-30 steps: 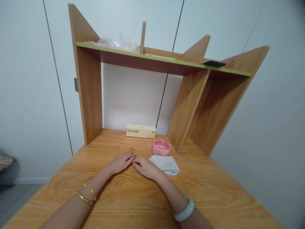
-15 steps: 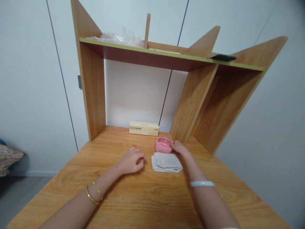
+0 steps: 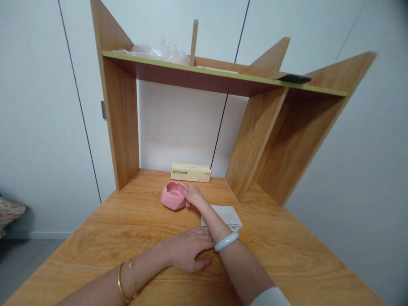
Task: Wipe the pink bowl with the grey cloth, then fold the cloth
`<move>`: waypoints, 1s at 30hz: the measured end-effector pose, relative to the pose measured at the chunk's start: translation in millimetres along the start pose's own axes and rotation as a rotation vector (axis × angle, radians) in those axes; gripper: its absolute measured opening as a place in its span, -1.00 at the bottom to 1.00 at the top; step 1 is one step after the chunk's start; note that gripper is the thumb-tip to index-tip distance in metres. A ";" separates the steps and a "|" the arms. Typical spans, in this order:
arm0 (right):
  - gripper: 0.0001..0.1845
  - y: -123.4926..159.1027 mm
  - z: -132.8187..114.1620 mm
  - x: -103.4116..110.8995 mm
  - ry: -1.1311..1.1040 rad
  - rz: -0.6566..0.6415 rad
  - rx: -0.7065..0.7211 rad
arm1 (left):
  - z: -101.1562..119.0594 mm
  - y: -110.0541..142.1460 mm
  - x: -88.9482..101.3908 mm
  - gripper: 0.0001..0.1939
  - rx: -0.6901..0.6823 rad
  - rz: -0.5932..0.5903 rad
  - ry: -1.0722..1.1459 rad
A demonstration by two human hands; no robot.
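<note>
My right hand (image 3: pixel 194 196) grips the right rim of a pink ashtray (image 3: pixel 173 201), thumb inside and fingers outside. The ashtray has an angular body and a notched rim, and it tilts slightly; I cannot tell whether its base touches the desk. Closer to me, my left hand (image 3: pixel 191 247) reaches under my right forearm, thumb apart and fingers stretched out with nothing in them. Its fingertips are close to the folded grey cloth (image 3: pixel 231 216), which my right forearm partly covers.
A long cream box (image 3: pixel 190 173) with printed lettering stands at the back of the wooden desk (image 3: pixel 134 229). The wooden shelf unit (image 3: pixel 123 123) rises behind, with a clear plastic bag (image 3: pixel 159 52) and a flat dark object (image 3: pixel 295 79) on top.
My right hand went to the ashtray, took its rim and moved it left, away from behind the cloth. My left hand shifted right and nearer to me, toward the cloth.
</note>
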State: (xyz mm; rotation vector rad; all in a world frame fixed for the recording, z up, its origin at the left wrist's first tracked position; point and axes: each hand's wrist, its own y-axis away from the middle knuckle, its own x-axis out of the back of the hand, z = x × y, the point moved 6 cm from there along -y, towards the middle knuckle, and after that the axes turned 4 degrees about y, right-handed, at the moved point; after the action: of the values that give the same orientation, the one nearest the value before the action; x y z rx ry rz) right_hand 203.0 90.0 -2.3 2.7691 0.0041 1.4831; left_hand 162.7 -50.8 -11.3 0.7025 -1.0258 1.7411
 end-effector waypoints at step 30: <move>-0.68 91.0 6.1 23.3 0.912 -0.003 0.040 | 21.1 -0.4 -11.7 -0.37 -0.040 -0.078 0.226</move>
State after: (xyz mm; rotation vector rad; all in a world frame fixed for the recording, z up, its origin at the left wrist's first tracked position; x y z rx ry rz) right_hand 221.2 -0.9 13.8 1.8525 0.0378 2.5785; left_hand 167.6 -74.4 -10.6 0.5009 -0.8646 1.6838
